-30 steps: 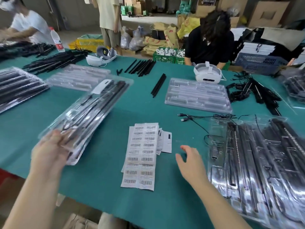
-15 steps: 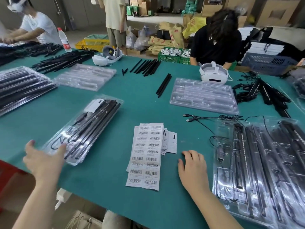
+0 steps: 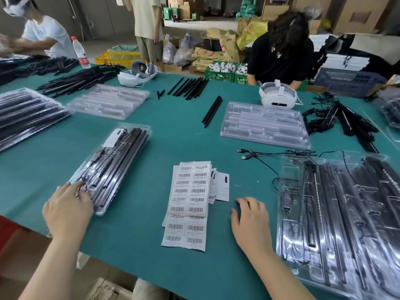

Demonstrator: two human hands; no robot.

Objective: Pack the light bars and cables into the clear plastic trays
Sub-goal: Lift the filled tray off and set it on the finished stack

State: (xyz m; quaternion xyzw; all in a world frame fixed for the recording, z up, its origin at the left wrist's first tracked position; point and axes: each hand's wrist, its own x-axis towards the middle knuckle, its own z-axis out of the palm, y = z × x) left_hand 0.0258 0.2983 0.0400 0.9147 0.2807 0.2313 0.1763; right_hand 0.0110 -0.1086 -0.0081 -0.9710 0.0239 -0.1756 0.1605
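Observation:
A packed clear tray (image 3: 116, 165) of black light bars and cable lies on the green table at my left. My left hand (image 3: 67, 206) rests on its near end, fingers spread over the plastic. My right hand (image 3: 251, 221) lies flat on the table, holding nothing, just left of a large clear tray (image 3: 337, 224) with bars and a cable in it. Empty clear trays lie farther out, one at the middle right (image 3: 264, 126) and one at the left (image 3: 108, 100). Loose black bars (image 3: 212, 111) lie at the table's middle.
Barcode label sheets (image 3: 190, 204) lie between my hands. A loose USB cable (image 3: 270, 154) trails toward the right tray. Two white headsets (image 3: 278, 96), a water bottle (image 3: 81, 53), bar piles and stacked packed trays (image 3: 26, 113) sit farther off. Other people work at the far side.
My left hand set the packed tray down on the table, let go, then came back to rest on its near end. My right hand settled flat on the table.

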